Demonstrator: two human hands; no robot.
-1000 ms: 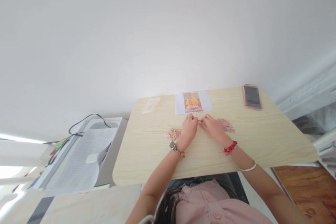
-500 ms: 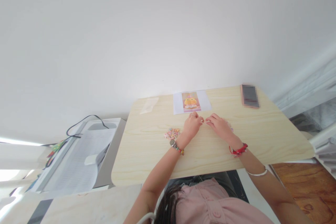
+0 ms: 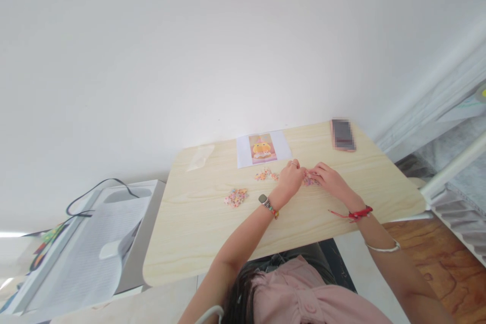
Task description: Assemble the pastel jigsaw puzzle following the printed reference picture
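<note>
My left hand (image 3: 292, 180) is closed, its fingers curled at the left side of a pile of pink and purple puzzle pieces (image 3: 311, 181); what it pinches, if anything, is too small to make out. From the right, my right hand (image 3: 331, 182) reaches over the same pile, thumb and fingers pinched together on the small pieces. A short row of orange and pink puzzle pieces (image 3: 262, 175) lies just left of my left hand. Farther left is a mixed heap of puzzle pieces (image 3: 236, 197). Behind them rests a printed sheet (image 3: 243, 154) with a picture of a yellow figure.
A phone (image 3: 343, 134) lies at the back right of the wooden table (image 3: 197, 243). A clear plastic piece (image 3: 200, 157) is at the back left. Left of the table stands a white unit (image 3: 148, 212) with paper and a black cable. A wall runs behind.
Both hands have shifted right, from meeting above the table to the pink and purple pile. The orange and pink pieces that my left hand covered now show. The view has turned right.
</note>
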